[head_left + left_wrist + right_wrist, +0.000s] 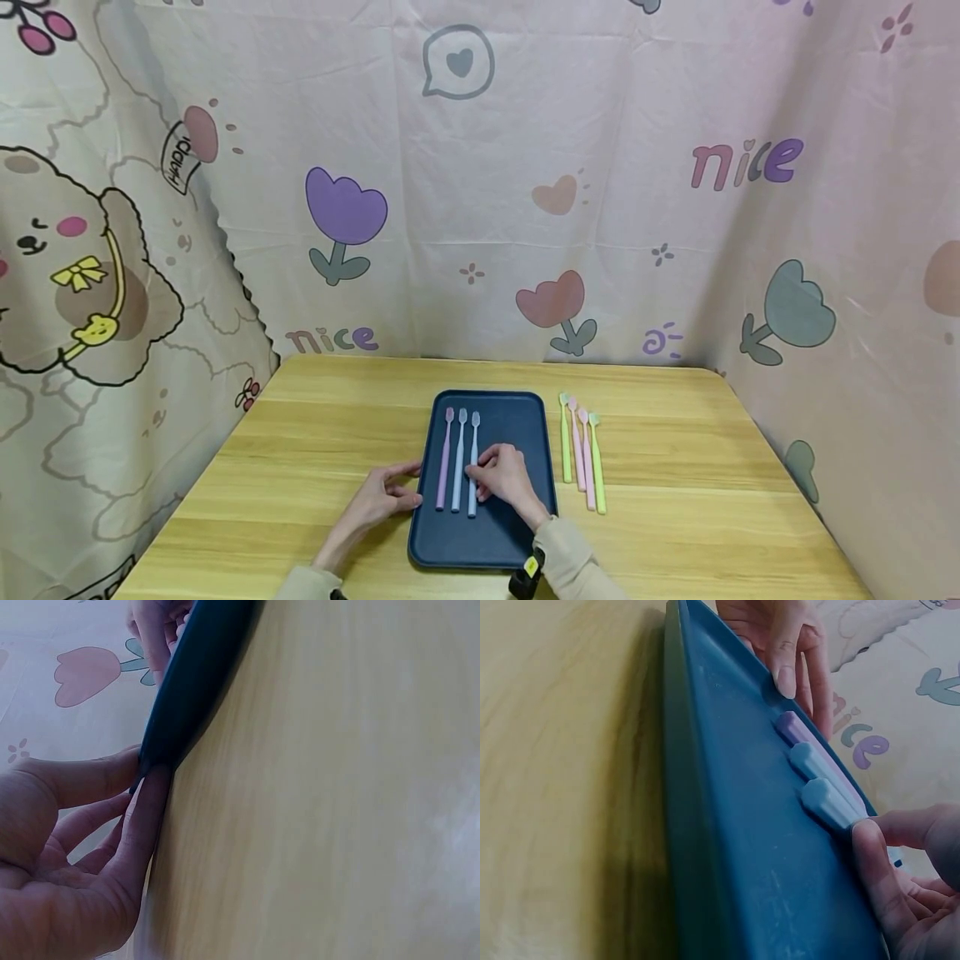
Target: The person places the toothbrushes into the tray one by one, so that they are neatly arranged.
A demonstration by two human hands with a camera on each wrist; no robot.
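Observation:
Three toothbrushes lie side by side in the dark blue tray [495, 537], bristle heads toward the back: a purple toothbrush [444, 462] at the left, a light blue toothbrush [458, 462] in the middle, and another blue toothbrush [473, 442] to its right. My right hand [504, 477] pinches that rightmost blue one by its handle between thumb and forefinger; the right wrist view shows its handle end [826, 801] low over the tray floor. At the tray's left edge, my left hand [381, 496] grips the rim, thumb on top and a finger [142, 825] against the outer side.
Right of the tray, several toothbrushes lie in a loose row on the wooden table [675, 500], among them a green toothbrush [566, 442] and a pink toothbrush [587, 458]. A printed curtain [630, 108] hangs behind the table and along both sides.

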